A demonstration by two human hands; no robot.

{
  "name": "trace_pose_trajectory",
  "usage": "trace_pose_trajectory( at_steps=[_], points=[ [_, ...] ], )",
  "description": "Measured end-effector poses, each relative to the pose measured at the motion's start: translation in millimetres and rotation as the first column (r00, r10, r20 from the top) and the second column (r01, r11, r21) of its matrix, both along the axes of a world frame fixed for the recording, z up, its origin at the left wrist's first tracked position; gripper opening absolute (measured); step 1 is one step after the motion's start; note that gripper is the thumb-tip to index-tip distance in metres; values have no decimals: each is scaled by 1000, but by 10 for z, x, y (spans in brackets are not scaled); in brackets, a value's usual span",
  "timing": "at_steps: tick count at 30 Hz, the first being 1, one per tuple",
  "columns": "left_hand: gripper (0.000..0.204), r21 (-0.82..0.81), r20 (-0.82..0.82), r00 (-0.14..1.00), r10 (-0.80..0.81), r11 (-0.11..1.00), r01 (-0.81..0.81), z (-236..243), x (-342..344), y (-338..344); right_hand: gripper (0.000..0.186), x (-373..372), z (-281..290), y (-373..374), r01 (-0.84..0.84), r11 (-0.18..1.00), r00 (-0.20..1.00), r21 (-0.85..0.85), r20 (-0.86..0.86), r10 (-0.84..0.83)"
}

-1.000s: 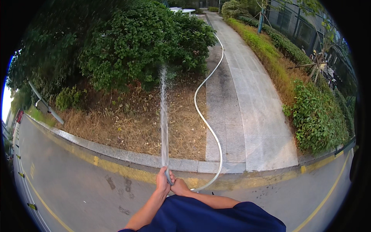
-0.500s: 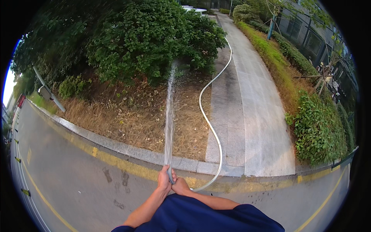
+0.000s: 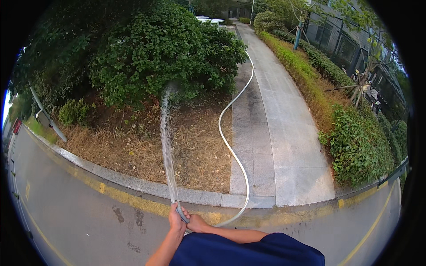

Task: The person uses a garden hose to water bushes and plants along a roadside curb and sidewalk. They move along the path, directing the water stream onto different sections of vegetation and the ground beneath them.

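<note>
My left hand (image 3: 176, 219) is closed around the grey end of a hose (image 3: 181, 213), low in the middle of the view. My right hand (image 3: 198, 224) grips the same hose just right of and behind it. A white jet of water (image 3: 167, 137) shoots forward from the hose end toward a dense green bush (image 3: 151, 53), where it breaks into spray. The pale hose (image 3: 235, 156) snakes from near my hands over the kerb and up along the paved path beside the dry grass (image 3: 124, 155).
A grey stone kerb (image 3: 133, 181) borders the road (image 3: 80, 217) with yellow lines. A concrete path (image 3: 288, 128) runs away from me, with a hedge (image 3: 359, 150) and staked tree (image 3: 298, 31) at right. A leaning post (image 3: 57, 128) stands left.
My hands and the hose end have moved left and down in the view; the water jet now slants left and lands lower in the bush. Both hands keep their hold.
</note>
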State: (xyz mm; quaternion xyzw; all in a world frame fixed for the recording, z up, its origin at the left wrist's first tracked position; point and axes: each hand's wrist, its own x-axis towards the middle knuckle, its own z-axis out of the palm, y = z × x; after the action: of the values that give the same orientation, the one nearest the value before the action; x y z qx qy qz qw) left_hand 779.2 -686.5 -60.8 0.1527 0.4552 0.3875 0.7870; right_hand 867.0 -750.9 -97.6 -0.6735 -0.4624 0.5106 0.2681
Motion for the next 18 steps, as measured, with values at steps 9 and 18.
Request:
trace_pose_trajectory(
  at_steps=[9,18],
  points=[
    [32,64,-34,969,245,968,-242,119,-61,200,52,129,31,39,109,957,888,268,-460,28],
    [33,139,-143,987,69,989,-49,-107,157,226,74,98,186,325,145,979,968,145,-226,-110]
  ],
)
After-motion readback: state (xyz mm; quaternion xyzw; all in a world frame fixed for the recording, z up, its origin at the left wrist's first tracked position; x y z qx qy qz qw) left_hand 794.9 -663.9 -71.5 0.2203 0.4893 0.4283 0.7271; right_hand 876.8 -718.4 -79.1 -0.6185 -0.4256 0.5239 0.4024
